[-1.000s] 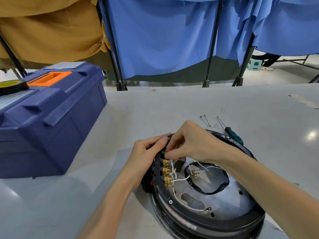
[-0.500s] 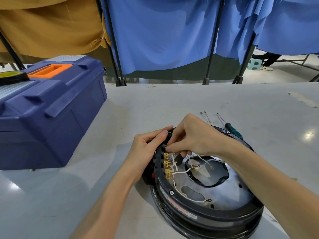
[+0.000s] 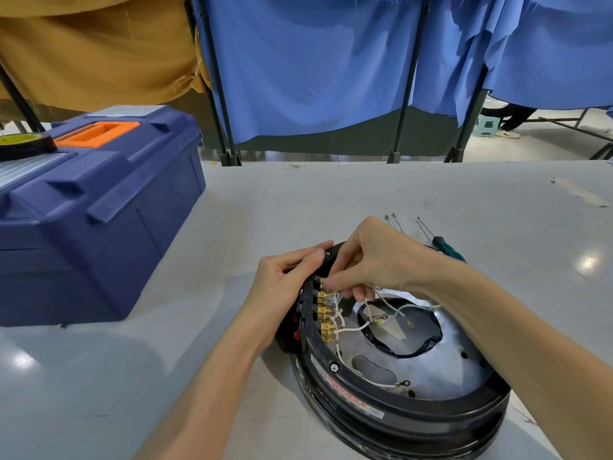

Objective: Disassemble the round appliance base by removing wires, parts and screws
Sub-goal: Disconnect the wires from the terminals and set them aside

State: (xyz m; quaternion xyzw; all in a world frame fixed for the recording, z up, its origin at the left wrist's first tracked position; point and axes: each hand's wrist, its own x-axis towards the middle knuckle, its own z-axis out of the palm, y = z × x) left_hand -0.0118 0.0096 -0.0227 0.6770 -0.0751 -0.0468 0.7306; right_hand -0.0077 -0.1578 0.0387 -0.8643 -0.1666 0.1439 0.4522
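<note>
Head view: round appliance base [image 3: 398, 416] sits at 5 o'clock on table [image 3: 298, 200]. Left hand [image 3: 282, 287] grips its 10 o'clock rim; right hand [image 3: 374, 260] pinches topmost brass terminal [image 3: 322, 287] (advisable: pull straight, never by the wire).

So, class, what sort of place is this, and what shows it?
Probably a workshop or repair-training bay: a dark blue plastic toolbox on a pale grey worktable, a green-handled screwdriver, and blue cloth partition screens.
</note>
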